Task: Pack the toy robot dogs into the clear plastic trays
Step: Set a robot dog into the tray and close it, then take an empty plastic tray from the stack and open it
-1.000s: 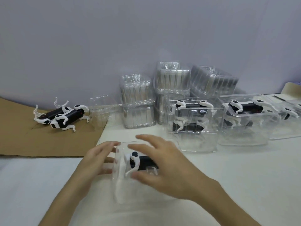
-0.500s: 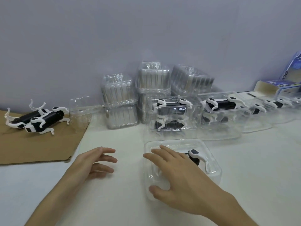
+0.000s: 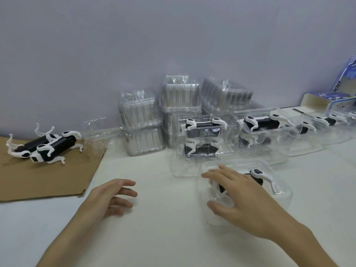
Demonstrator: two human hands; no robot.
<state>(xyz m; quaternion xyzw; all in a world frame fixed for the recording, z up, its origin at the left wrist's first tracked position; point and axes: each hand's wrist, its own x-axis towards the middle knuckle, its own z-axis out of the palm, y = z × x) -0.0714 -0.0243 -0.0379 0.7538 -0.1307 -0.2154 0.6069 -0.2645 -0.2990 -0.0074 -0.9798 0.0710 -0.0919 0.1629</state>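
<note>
Logged at far left: brown cardboard sheet point(image 3: 48, 180), flat on the white table point(image 3: 173, 237). Carried two loose toy robot dogs point(image 3: 51, 149), black bodies with white legs, lying side by side and touching, unpacked.

Noted at the cardboard's right edge: single empty clear tray point(image 3: 95, 135), standing upright.

Just right of that, against the wall: stacks of empty clear trays point(image 3: 142, 128), nested, in three clusters, the rightmost tilted.

Near foreground, left of centre: left hand point(image 3: 107, 201), palm down over bare table, fingers loosely apart and slightly bent, nothing held, well apart from every dog and tray.

Centre, in front of the stacks: two packed trays point(image 3: 204, 139), one on the other, a dog in each. Beside them to the right: second packed stack point(image 3: 264, 132).

Foreground right: front tray point(image 3: 281, 191), clear, flat on the table, with one dog point(image 3: 257, 175) inside. Laid over it: right hand point(image 3: 242, 197), palm down, fingers spread and nearly straight across the tray's top, thumb near the tray's near left corner, curled round nothing. Dog's dark body partly hidden under the fingers, white end showing just beyond the fingertips to the right.

Far right: further packed trays point(image 3: 323, 128) in a row, then a blue-and-white printed box point(image 3: 339, 101) at the frame edge. Print on it too blurred to read.
</note>
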